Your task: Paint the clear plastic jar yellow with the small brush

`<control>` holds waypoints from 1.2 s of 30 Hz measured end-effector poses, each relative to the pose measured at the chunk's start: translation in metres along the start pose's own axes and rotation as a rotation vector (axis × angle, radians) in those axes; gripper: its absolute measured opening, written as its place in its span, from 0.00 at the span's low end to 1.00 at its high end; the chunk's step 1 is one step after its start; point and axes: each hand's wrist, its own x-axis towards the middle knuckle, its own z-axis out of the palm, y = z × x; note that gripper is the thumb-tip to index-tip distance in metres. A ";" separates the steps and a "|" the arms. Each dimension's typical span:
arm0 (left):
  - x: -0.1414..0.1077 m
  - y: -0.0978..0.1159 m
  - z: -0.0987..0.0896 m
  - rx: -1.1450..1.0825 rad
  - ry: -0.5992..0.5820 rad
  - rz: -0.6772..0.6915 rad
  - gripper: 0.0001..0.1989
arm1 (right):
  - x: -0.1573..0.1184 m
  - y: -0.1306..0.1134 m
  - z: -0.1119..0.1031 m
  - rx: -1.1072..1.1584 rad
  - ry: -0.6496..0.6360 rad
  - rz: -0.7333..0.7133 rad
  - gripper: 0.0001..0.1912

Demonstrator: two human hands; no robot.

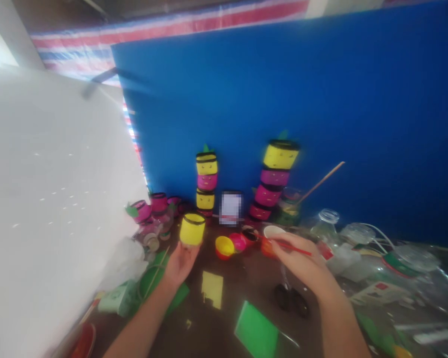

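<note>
My left hand (182, 262) is closed round the lower part of a yellow cup (192, 231) with a black rim, held upright above the dark table. In my right hand (302, 261) is a slim red paintbrush (293, 248), pinched between thumb and fingers; its tip is blurred near the small pots. Those pots stand between my hands: one yellow inside (224, 246), one pink (239, 242), one dark inside (251, 235), and a white-rimmed cup (274, 231) partly behind my right fingers. Black-handled scissors (291, 298) lie below my right hand.
Two stacks of yellow and pink cups with faces, one on the left (206, 181) and one on the right (271, 181), stand before a blue board (224, 99). Clear plastic bottles (406, 268) crowd the right. Green sheet (259, 330) and yellow paper (212, 288) lie in front.
</note>
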 end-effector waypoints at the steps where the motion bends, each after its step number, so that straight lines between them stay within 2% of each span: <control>1: 0.000 0.000 0.000 -0.001 0.002 -0.001 0.24 | 0.000 -0.001 0.000 -0.007 0.001 -0.002 0.13; 10: 0.001 -0.002 -0.009 -0.014 -0.086 -0.019 0.25 | 0.005 0.010 0.006 -0.044 0.015 -0.048 0.12; 17: 0.005 -0.004 -0.019 -0.037 -0.164 -0.020 0.25 | 0.010 0.018 0.011 -0.044 -0.025 -0.027 0.13; 21: 0.003 -0.004 -0.017 -0.012 -0.115 -0.040 0.25 | 0.009 0.017 0.012 -0.058 -0.002 -0.029 0.13; 25: -0.001 -0.003 -0.008 0.015 -0.046 -0.052 0.26 | 0.007 0.013 0.007 -0.051 -0.039 -0.045 0.13; 32: -0.002 -0.003 -0.003 0.008 -0.049 -0.045 0.28 | 0.006 0.014 0.005 0.004 0.013 -0.009 0.12; 36: 0.000 -0.005 -0.008 0.005 -0.041 -0.030 0.26 | 0.007 0.013 0.009 -0.012 -0.055 -0.032 0.13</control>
